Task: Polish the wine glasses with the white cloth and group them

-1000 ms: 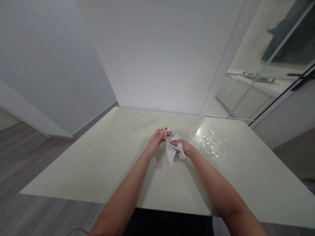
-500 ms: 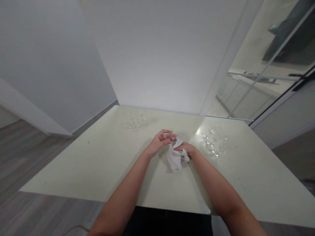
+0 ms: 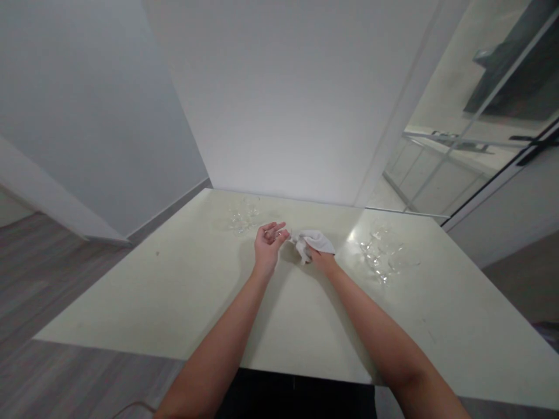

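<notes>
We hold a clear glass (image 3: 276, 234) over the table (image 3: 174, 291), with the fingers of our left hand (image 3: 264, 256) curled around it; if this grip is too loose, the glass could slip and break. Our right hand (image 3: 321, 259) holds the bunched white cloth (image 3: 318, 240) beside it, and a hard pull of the cloth could twist the glass. For containers, we see left glassware (image 3: 243, 220), then right glassware (image 3: 382, 253); what is inside them, we cannot tell.

Glasses (image 3: 245, 216) stand on the desk (image 3: 174, 302) at the far left; more glasses (image 3: 386, 253) stand right.
</notes>
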Action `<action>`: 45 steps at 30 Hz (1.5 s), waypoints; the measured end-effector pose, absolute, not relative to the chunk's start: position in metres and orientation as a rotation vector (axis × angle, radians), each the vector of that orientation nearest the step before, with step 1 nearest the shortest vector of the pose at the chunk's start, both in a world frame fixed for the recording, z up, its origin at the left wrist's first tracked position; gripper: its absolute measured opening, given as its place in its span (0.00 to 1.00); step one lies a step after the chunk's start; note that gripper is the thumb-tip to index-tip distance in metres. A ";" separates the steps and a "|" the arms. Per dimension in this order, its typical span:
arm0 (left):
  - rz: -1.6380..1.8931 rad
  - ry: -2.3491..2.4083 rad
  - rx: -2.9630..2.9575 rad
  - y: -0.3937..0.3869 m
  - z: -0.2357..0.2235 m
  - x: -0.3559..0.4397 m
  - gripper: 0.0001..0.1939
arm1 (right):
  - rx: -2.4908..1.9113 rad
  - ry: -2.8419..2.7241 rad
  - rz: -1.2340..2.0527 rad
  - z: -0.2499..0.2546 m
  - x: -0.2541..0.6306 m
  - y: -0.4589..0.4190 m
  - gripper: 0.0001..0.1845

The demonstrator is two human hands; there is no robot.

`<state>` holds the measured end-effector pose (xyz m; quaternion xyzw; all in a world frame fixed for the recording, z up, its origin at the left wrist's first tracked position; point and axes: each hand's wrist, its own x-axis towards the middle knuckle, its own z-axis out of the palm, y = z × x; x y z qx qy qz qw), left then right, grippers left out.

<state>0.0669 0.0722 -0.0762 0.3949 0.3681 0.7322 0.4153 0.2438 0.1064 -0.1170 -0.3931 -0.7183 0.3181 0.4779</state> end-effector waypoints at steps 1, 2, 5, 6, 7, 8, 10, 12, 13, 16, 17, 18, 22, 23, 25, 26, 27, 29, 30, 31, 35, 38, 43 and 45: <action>1.864 0.912 0.983 0.072 -0.075 0.065 0.27 | -1.011 -1.674 0.802 -0.116 0.245 0.107 0.19; 1.880 0.895 0.981 0.072 -0.075 0.063 0.28 | -1.074 -1.585 0.847 -0.116 0.247 0.108 0.19; 1.880 0.826 1.032 0.072 -0.075 0.062 0.28 | -1.167 -1.300 1.093 -0.115 0.245 0.109 0.23; 1.868 0.804 1.069 0.071 -0.076 0.062 0.28 | -1.142 -1.225 1.215 -0.114 0.242 0.109 0.25; 1.854 0.787 1.114 0.071 -0.077 0.064 0.28 | -1.101 -1.180 1.346 -0.114 0.240 0.108 0.26; 1.838 0.779 1.167 0.070 -0.077 0.065 0.29 | -1.056 -1.163 1.464 -0.115 0.237 0.107 0.27; 1.797 0.803 1.302 0.067 -0.077 0.068 0.30 | -0.992 -1.197 1.610 -0.116 0.233 0.104 0.26; 1.738 0.875 1.491 0.062 -0.075 0.070 0.32 | -0.957 -1.252 1.615 -0.118 0.230 0.102 0.24; 1.698 0.921 1.603 0.058 -0.074 0.071 0.32 | -0.932 -1.263 1.596 -0.119 0.230 0.102 0.23; 1.566 1.047 1.920 0.049 -0.069 0.073 0.34 | -0.833 -1.278 1.530 -0.119 0.233 0.103 0.23; 1.533 1.073 1.992 0.047 -0.068 0.074 0.35 | -0.805 -1.287 1.492 -0.118 0.234 0.104 0.22; 1.515 1.090 2.038 0.046 -0.067 0.075 0.35 | -0.789 -1.296 1.448 -0.116 0.235 0.104 0.22; 1.571 1.076 2.009 0.043 -0.067 0.078 0.35 | -0.844 -1.259 1.398 -0.111 0.237 0.103 0.22; 1.597 1.062 1.963 0.042 -0.067 0.079 0.35 | -0.859 -1.226 1.430 -0.110 0.236 0.102 0.22; 1.628 1.038 1.876 0.042 -0.067 0.080 0.36 | -0.871 -1.157 1.511 -0.110 0.234 0.099 0.21; 1.629 1.037 1.854 0.041 -0.067 0.081 0.36 | -0.876 -1.141 1.548 -0.110 0.233 0.098 0.22; 1.618 1.045 1.856 0.041 -0.067 0.081 0.36 | -0.880 -1.143 1.577 -0.110 0.232 0.097 0.22; 1.578 1.083 1.915 0.041 -0.068 0.082 0.35 | -0.879 -1.190 1.588 -0.110 0.231 0.096 0.25; 1.556 1.104 1.957 0.041 -0.069 0.082 0.35 | -0.873 -1.221 1.568 -0.110 0.230 0.095 0.26; 1.536 1.121 2.001 0.041 -0.070 0.081 0.35 | -0.860 -1.250 1.539 -0.109 0.230 0.095 0.27; 1.524 1.120 2.152 0.043 -0.075 0.079 0.34 | -0.813 -1.339 1.446 -0.103 0.229 0.093 0.29; 1.570 1.104 2.227 0.044 -0.078 0.076 0.33 | -0.834 -1.372 1.430 -0.104 0.228 0.093 0.28; 1.682 1.211 2.130 0.042 -0.079 0.074 0.35 | -0.939 -1.400 1.475 -0.122 0.225 0.097 0.23; 1.719 1.210 2.064 0.042 -0.077 0.074 0.35 | -0.954 -1.419 1.452 -0.129 0.224 0.100 0.19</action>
